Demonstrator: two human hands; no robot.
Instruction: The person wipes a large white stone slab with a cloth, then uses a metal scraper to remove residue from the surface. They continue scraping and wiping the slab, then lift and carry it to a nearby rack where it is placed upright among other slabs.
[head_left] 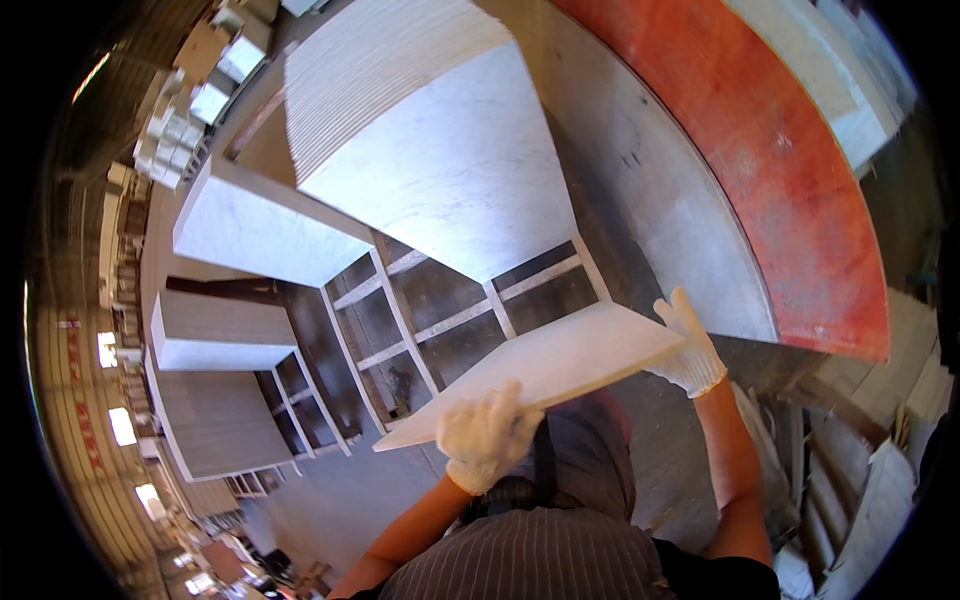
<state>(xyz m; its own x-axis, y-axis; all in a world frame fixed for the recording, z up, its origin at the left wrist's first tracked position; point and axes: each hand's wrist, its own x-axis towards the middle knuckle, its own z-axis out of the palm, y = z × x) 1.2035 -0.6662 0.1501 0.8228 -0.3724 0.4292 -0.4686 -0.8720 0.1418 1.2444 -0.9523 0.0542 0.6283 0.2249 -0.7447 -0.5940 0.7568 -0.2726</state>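
Head view: a white marble tile is held level at picture centre, just above a wooden pallet frame. The left hand (white cotton glove) is clamped on the tile's near edge at 6 o'clock; the right hand grips its corner at 3 o'clock. A tall stack of marble tiles stands at 12 o'clock, an orange board at 2.

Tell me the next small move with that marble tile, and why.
Probably carry the marble tile forward toward the tall tile stack. Both hands, left hand and right hand, grip its edges and hold it in the air, tilted, over the bare wooden pallet.
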